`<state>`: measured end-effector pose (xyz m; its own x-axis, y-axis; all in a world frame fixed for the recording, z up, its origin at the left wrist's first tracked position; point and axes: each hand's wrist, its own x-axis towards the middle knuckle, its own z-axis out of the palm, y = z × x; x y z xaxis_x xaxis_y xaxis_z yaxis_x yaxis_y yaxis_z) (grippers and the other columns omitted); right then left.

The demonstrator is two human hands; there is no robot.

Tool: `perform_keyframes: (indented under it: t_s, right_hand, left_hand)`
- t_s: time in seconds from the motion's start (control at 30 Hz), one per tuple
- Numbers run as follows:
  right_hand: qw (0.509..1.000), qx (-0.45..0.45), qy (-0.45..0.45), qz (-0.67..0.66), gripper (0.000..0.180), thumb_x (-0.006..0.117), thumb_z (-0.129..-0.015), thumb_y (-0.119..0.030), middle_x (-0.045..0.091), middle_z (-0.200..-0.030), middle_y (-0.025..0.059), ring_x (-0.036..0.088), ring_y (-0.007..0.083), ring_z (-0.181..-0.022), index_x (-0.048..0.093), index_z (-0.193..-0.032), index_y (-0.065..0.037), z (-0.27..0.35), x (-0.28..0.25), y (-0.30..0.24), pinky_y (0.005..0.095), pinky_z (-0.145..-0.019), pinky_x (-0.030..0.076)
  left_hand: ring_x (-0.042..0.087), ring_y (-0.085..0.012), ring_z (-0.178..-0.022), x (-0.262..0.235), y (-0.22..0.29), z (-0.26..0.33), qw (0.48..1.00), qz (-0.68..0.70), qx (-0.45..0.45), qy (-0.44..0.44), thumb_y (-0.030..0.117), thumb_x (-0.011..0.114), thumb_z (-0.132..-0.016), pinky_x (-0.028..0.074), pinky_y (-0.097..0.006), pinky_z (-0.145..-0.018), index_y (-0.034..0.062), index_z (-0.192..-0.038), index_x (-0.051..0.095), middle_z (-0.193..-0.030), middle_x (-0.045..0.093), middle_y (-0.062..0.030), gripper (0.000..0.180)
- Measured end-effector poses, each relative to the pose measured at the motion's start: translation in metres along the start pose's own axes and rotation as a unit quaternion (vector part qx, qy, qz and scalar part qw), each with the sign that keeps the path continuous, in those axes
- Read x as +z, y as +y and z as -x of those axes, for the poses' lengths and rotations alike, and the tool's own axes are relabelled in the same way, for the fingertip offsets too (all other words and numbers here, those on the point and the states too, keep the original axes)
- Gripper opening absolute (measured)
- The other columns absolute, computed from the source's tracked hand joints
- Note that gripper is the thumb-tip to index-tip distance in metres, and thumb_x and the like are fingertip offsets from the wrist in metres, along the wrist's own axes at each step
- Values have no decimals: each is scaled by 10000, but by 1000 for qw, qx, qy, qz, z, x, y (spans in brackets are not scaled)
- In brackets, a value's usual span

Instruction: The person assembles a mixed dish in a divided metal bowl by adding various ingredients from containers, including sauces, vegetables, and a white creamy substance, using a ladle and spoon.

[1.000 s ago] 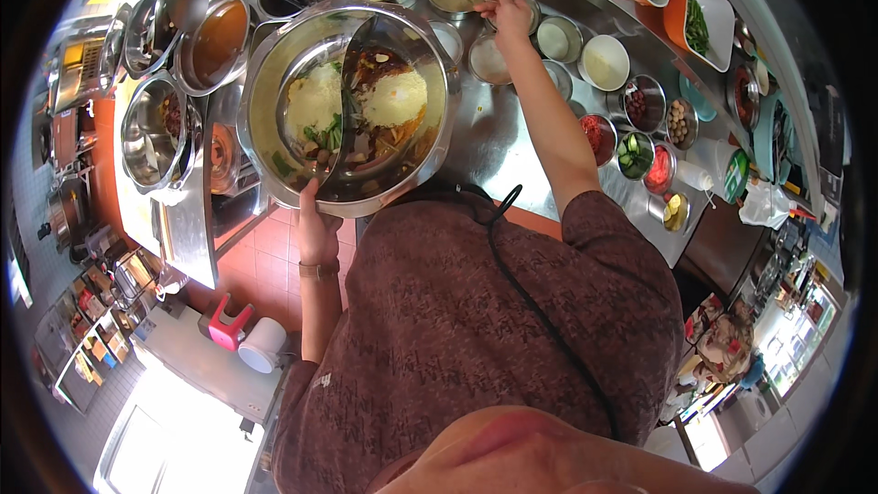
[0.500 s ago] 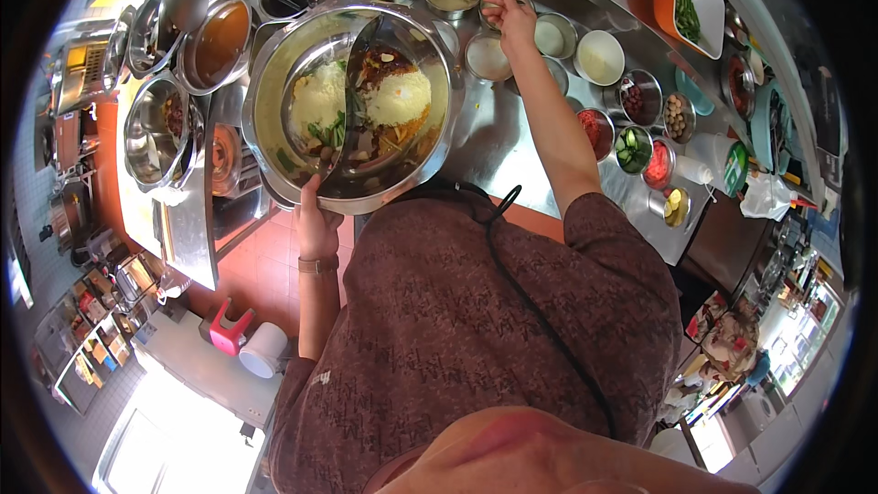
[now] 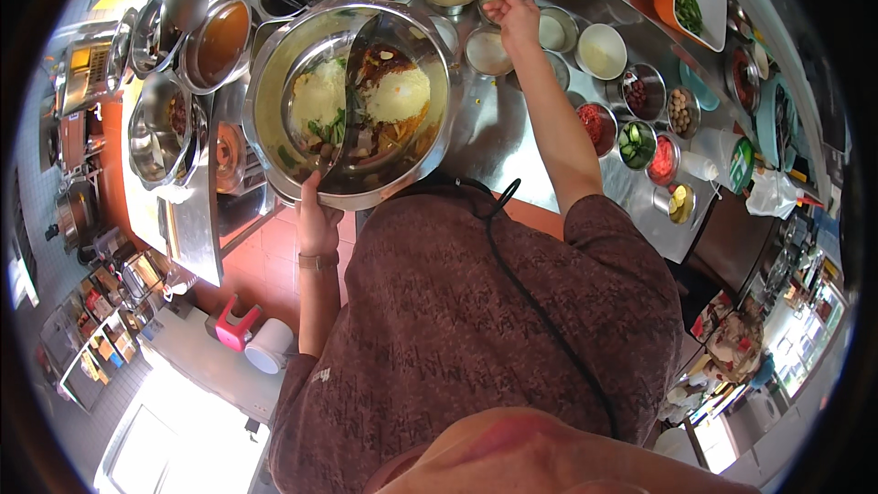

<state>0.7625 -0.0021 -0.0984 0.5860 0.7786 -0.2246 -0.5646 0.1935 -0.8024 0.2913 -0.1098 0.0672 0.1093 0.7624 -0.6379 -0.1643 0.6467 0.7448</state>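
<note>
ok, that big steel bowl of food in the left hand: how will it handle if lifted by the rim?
The steel mixing bowl is probably heavy for one hand: it is wide and holds rice and toppings. Held only at its near rim by the left hand, it may tip away. The polished metal looks slippery.

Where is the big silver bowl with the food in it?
In the head view, upper left of centre: the big silver bowl is held at its near rim by the left hand, beside the orange sauce pot.
</note>
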Motion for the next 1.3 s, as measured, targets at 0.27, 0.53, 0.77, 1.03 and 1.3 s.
perform_keyframes:
  t_s: [0.27,0.53,0.77,1.03,1.3]
  right_hand:
    - [976,-70,-191,76,263,533,-1088,-194,766,-1031,155,681,152,-706,659,-1211,1,81,93,-77,281,-679,517]
    - [846,-261,-329,327,248,550,-1084,-180,769,-1022,48,662,94,-717,683,-1250,-53,118,138,-73,226,-644,529]
    - [951,-154,-110,246,226,554,-1083,-204,768,-947,75,669,109,-647,666,-1178,-31,17,80,-40,236,-570,497]
    - [958,-111,-67,257,236,567,-1061,-201,778,-918,101,673,130,-591,665,-1145,-3,-22,35,-7,252,-540,483]
    - [955,-128,-28,267,219,561,-1091,-219,730,-832,71,623,115,-574,660,-1165,-38,-32,16,3,255,-521,510]
  left_hand:
    - [460,-32,-482,4,1,-18,1000,2,-12,19,279,603,-1017,238,-210,-386,60,-1171,674,-853,711,-2,277]
    - [560,-45,-549,13,5,-19,1000,-3,-11,-23,287,590,-1015,282,-193,-398,9,-1297,647,-996,756,-65,400]
    - [490,-16,-506,3,-4,-18,999,-3,-26,27,305,606,-1016,246,-202,-389,76,-1187,681,-877,719,6,295]
    - [589,-79,-670,16,3,-4,996,19,-18,82,310,576,-1030,358,-235,-495,113,-1166,644,-950,707,-2,249]
    - [715,-223,-1036,2,-9,-2,994,70,-31,73,328,579,-1024,583,-329,-820,42,-1336,608,-1200,717,-99,425]
